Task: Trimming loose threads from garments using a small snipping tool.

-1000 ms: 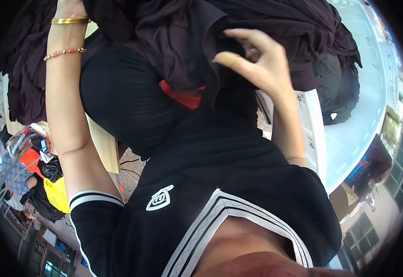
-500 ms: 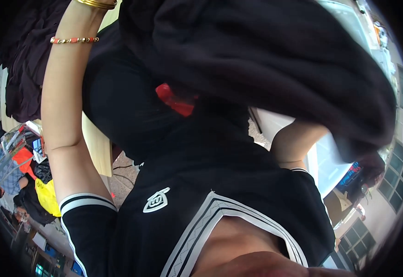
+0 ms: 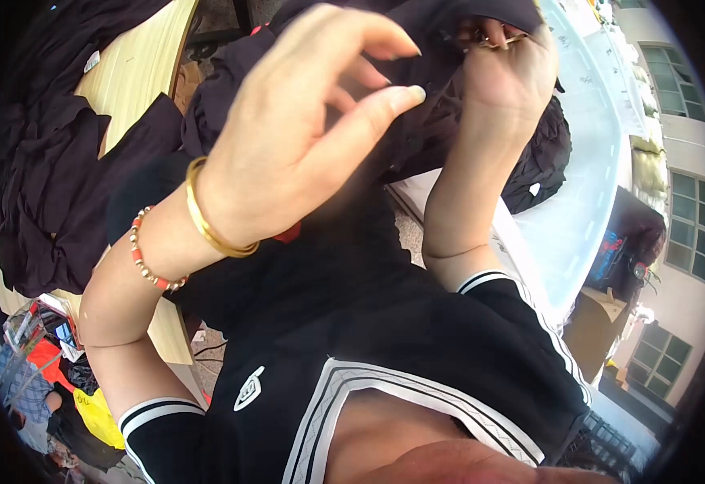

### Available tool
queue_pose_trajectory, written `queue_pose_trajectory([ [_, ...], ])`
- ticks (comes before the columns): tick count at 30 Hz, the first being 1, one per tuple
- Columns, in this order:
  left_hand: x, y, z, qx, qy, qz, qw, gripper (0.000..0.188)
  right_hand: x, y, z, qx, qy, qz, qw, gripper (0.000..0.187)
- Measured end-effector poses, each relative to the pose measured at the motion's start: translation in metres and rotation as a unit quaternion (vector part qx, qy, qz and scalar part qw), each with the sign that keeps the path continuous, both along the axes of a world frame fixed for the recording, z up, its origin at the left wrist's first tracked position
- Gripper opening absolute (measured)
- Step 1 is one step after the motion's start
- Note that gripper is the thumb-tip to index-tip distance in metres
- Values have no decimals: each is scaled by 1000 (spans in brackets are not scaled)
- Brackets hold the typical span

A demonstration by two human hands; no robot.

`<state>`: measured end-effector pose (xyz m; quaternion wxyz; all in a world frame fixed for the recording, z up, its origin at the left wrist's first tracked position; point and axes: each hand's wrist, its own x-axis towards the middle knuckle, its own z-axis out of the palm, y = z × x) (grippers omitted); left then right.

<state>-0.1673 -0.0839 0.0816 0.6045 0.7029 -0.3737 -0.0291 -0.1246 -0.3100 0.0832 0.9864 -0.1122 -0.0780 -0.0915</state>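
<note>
My left hand (image 3: pixel 312 121) is raised in front of me, its fingers curved and apart with nothing between them. A gold bangle and a beaded bracelet circle that wrist. To its right, my right hand (image 3: pixel 510 77) is closed at the edge of a dark cloth (image 3: pixel 507 11), which covers part of the fingers. Across those fingers lies a thin metal-looking piece (image 3: pixel 504 40), too small to name. The dark cloth extends behind both hands at the top of the view, and part of it is hidden by the left hand.
Dark cloth pieces (image 3: pixel 38 194) are heaped over a light wooden table (image 3: pixel 139 60) at the left. On the right runs a translucent white surface (image 3: pixel 574 214) with a bunched dark cloth (image 3: pixel 542 157) beside it. A yellow bag (image 3: pixel 98 415) lies at the lower left.
The large dark cloth that swept across the view has moved up and away. My left hand has come down into view, off the cloth; my right hand now shows at the cloth's edge.
</note>
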Motion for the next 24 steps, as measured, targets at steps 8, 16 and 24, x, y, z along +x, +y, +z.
queue_pose_trajectory([
  [8, 9, -41, -33, -9, -11, 40, 999, 48, -24, 24, 16, -189, -39, -85, 978, 28],
  [16, 12, -48, -37, -100, 70, -25, 992, 53, -26, 16, 9, -165, -114, 88, 976, 26],
  [24, 33, -46, -37, -27, -49, 161, 985, 29, -58, 55, 27, -65, -63, 90, 992, 26],
])
